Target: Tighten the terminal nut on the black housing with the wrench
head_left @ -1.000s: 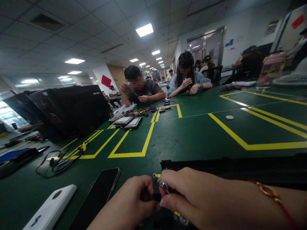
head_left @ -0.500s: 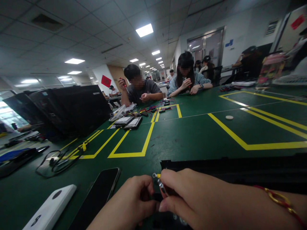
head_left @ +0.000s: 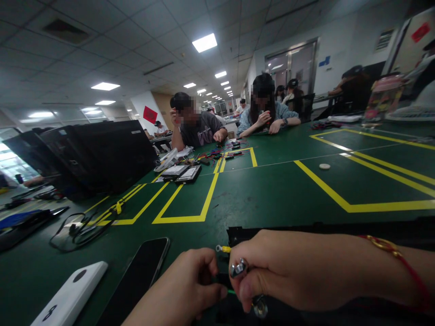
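At 6 o'clock, a green wire (head_left: 231, 292) is clenched by the left hand (head_left: 180, 285), a silver terminal (head_left: 238, 267) grasped by the right hand (head_left: 285, 271)

The only thing I can read from here is a black 8 (head_left: 50, 313) on the white case (head_left: 70, 294); the red wall sign (head_left: 150, 114) stays illegible.
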The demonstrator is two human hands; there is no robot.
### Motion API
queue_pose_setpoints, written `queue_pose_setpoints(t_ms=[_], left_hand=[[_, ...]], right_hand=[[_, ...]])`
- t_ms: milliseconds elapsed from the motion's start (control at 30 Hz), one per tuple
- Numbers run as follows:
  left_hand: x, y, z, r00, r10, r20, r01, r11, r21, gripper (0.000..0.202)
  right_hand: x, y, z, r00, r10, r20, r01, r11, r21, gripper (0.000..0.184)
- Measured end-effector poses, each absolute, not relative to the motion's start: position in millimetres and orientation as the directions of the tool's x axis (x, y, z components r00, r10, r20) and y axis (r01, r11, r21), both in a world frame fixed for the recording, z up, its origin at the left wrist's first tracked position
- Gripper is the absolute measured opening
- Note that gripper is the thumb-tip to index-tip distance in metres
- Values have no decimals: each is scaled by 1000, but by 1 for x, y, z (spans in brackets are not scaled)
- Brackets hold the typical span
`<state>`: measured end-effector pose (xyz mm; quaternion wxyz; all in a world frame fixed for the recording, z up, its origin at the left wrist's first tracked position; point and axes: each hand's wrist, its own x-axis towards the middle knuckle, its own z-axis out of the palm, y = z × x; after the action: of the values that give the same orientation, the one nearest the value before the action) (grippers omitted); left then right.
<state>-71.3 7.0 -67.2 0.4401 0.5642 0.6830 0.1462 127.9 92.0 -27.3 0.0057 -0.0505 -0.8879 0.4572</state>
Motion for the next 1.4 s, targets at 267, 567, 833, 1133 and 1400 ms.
queue_pose_setpoints(t_ms=[267, 567, 833, 1133, 1400], left_hand=[[-74, 12, -73, 55, 897, -440, 656, 299, 693, 12], [-70, 9, -67, 6, 890, -457, 646, 345, 681, 15], [-72, 9, -70, 42, 894, -445, 635, 320, 703, 13], [-71, 10, -68, 18, 896, -443, 669, 319, 672, 13], [-68, 9, -61, -8, 912, -410, 707, 295, 643, 12]], right_hand=[[127, 88, -28, -991, 108, -85, 134, 628, -766, 18], [129, 84, -33, -987, 145, -70, 151, 679, -718, 18], [127, 85, -31, -988, 142, -61, 143, 694, -706, 18], [126, 83, -33, -989, 137, -54, 137, 722, -679, 18], [118, 80, -31, -995, 95, -42, 99, 753, -651, 16]])
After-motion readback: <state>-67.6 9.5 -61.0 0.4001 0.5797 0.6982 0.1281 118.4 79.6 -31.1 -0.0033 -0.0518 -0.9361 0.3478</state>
